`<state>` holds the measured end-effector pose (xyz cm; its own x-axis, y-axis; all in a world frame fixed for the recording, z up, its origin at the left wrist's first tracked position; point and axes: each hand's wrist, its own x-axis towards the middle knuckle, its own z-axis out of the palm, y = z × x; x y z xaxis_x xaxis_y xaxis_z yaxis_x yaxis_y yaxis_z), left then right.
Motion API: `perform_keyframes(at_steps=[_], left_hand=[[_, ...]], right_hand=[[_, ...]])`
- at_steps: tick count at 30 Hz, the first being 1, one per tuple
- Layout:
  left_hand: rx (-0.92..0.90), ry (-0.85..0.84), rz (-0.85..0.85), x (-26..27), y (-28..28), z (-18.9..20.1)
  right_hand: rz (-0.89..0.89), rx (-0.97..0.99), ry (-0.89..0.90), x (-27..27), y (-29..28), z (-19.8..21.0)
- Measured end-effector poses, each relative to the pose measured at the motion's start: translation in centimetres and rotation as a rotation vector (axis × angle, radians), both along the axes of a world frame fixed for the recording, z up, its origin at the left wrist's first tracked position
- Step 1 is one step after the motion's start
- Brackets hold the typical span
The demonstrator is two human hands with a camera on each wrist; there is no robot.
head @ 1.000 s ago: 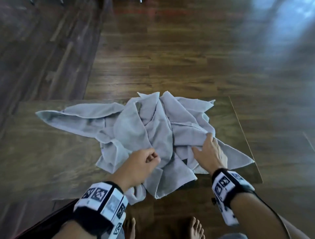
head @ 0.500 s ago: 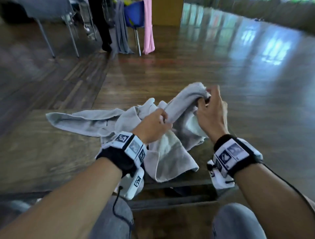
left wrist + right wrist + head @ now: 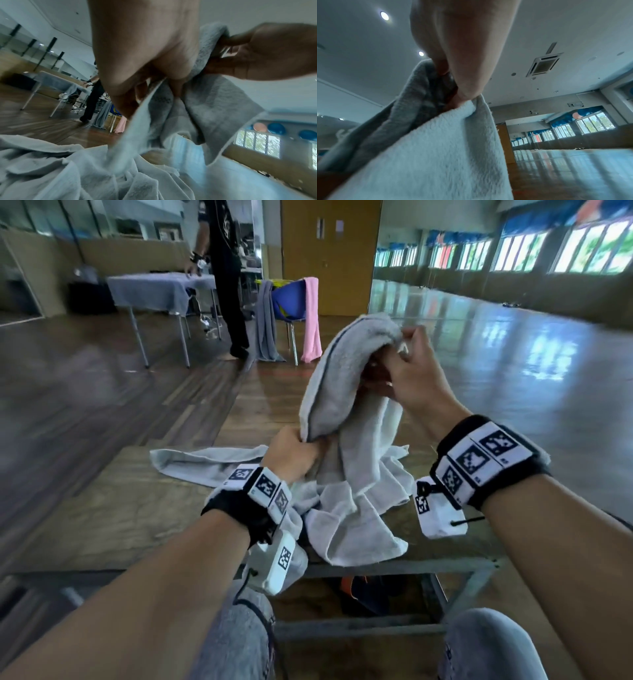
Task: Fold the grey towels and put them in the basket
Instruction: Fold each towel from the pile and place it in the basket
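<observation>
Right, head view first: both hands are up on one grey towel (image 3: 346, 392). The right hand (image 3: 416, 378) is raised above the table, fingers curled round the towel's top fold. The left hand (image 3: 294, 455) sits lower and nearer, fist closed on a bunched edge of the same towel. The cloth arcs from the right hand down to the left, and its lower part trails onto the wooden table (image 3: 113, 508), where it runs into more grey towel (image 3: 205, 462) crumpled and spread leftward on the tabletop. No basket visible. Background: another person (image 3: 226, 268) standing at a covered table (image 3: 154, 289), and a blue chair (image 3: 291, 299) with a grey cloth and a pink cloth (image 3: 311, 320) hung on it.

Left wrist view: the left hand (image 3: 145, 54) has towel (image 3: 197, 105) pinched between fingers and thumb, grip tight, fabric hanging below. The right hand (image 3: 267, 52) shows at upper right, also closed on the cloth. Crumpled towel fills the bottom of the frame.

Right wrist view: the right hand (image 3: 458, 47) clamps the towel (image 3: 428, 155) at its fingertips, folds bunched under them; the cloth drops away toward the camera. Motion blur on the edges, so exact finger placement is unclear.
</observation>
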<state>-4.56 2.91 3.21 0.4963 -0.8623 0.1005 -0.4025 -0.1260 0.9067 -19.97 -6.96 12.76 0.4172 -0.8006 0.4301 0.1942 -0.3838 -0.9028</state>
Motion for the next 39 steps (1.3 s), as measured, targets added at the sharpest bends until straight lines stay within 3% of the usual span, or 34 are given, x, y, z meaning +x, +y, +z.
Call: perform_keyframes(at_steps=[2,5,8,10,12,15,18,25,27,29,32,34,36,39], left_hand=[[-0.007,0.007,0.072,1.3,0.8,0.0],[-0.054,0.036,0.181,3.1,1.5,-0.5],[-0.048,0.259,0.240,4.0,2.2,-2.1],[0.043,0.351,0.202,3.7,2.7,-3.2],[0.193,0.319,0.162,3.2,3.2,-3.9],[0.314,0.283,0.155,2.7,3.7,-4.2],[0.270,0.277,0.177,2.5,4.2,-3.6],[0.224,0.250,0.311,4.4,5.7,-1.4],[0.126,0.205,0.352,3.9,6.2,-1.2],[0.019,0.103,0.287,2.7,6.7,-1.3],[-0.107,0.027,-0.008,0.3,7.4,-1.7],[-0.066,-0.129,-0.118,-0.8,7.3,-2.4],[-0.006,-0.296,-0.072,-1.3,6.7,-3.1],[-0.114,-0.265,0.079,-1.2,5.8,-3.1]], right_hand=[[0.058,-0.080,0.095,0.6,-0.3,-0.5],[0.124,-0.216,0.436,1.0,0.0,-3.2],[0.183,-0.151,0.674,1.5,1.9,-8.4],[0.202,-0.144,0.799,1.7,3.6,-12.0],[0.280,-0.124,0.846,1.6,5.5,-15.0],[0.237,-0.206,0.812,1.5,7.3,-17.7],[0.062,-0.231,0.650,1.3,7.7,-18.4],[-0.113,-0.152,0.445,-1.2,6.6,-14.6],[-0.117,-0.104,0.418,-1.7,6.5,-13.3],[-0.123,-0.108,0.413,-2.1,6.5,-12.2],[-0.122,-0.154,0.402,-2.1,6.9,-10.5],[-0.093,-0.176,0.408,-1.9,7.1,-9.6],[-0.063,-0.196,0.431,-1.7,7.3,-8.9],[-0.013,-0.231,0.449,-2.2,6.9,-8.3]])
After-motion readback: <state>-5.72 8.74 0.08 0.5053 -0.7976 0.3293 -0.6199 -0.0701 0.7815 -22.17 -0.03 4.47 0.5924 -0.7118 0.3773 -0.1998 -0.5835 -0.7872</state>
